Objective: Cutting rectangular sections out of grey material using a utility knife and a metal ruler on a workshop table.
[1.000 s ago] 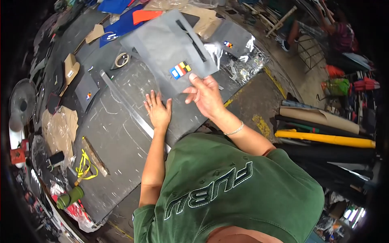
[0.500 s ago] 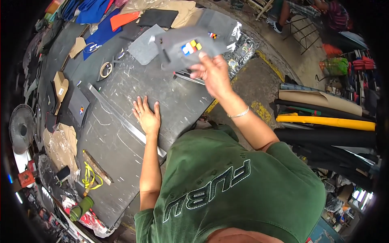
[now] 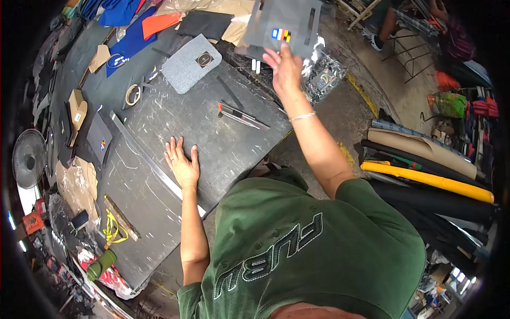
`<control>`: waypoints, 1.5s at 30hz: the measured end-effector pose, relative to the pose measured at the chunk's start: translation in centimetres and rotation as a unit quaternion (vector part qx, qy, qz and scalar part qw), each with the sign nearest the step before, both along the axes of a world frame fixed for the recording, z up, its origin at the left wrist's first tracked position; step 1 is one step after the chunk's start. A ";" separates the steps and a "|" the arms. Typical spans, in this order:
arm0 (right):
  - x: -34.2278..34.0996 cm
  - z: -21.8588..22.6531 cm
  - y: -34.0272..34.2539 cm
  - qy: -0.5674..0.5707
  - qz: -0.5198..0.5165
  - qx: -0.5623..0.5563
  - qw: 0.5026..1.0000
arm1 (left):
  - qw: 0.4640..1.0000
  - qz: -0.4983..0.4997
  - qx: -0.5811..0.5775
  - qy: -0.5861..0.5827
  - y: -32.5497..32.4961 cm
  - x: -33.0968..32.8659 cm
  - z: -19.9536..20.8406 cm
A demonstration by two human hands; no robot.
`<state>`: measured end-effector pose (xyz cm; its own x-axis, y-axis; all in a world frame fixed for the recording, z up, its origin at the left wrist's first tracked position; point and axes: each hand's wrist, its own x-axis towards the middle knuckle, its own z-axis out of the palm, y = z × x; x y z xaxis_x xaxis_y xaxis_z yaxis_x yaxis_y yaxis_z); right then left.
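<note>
At the far edge of the dark worktable (image 3: 143, 183), my right hand (image 3: 286, 74) grips the near edge of a dark grey flat sheet (image 3: 265, 32) with small coloured patches on it. My left hand (image 3: 184, 166) rests palm down on the table, fingers spread, holding nothing. Just left of it lies a long metal ruler (image 3: 144, 147). A utility knife (image 3: 241, 116) with its blade out lies between my two hands. Beyond the knife is a light grey felt piece (image 3: 183, 66) with a black square label, and a thin dark strip (image 3: 229, 91) lies beside it.
Another grey piece (image 3: 99, 139) with a coloured patch lies at the left, near a tape roll (image 3: 133, 94). A wooden stick (image 3: 121, 217) and yellow cord (image 3: 112, 228) are lower left. Material rolls (image 3: 425, 181) stand off to the right. Blue and orange fabric (image 3: 159, 24) lies at the back.
My right hand has carried the grey sheet away to the far edge, uncovering the knife, the strip and the felt's label. My left hand stays flat on the table.
</note>
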<state>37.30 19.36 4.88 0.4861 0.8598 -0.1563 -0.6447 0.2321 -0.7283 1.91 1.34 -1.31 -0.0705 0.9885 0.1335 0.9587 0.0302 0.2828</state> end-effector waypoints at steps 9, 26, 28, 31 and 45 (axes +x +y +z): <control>-0.9 -7.1 0.2 0.087 0.013 -0.114 0.990 | 1.000 0.007 -0.003 0.001 0.1 0.3 0.2; -0.9 -6.4 -0.6 0.167 0.041 -0.084 0.982 | 1.000 -0.004 0.005 -0.005 0.1 0.1 -0.3; -0.7 -5.4 -1.6 0.188 0.087 -0.133 0.969 | 1.000 -0.004 0.002 -0.008 0.2 0.2 -0.4; 0.6 -2.4 -4.5 0.018 0.225 -0.141 0.964 | 1.000 -0.002 0.001 -0.008 0.4 0.2 -0.4; 10.5 -4.1 -2.4 -0.792 0.147 -0.075 0.588 | 0.999 0.020 0.010 -0.030 -0.3 0.4 0.5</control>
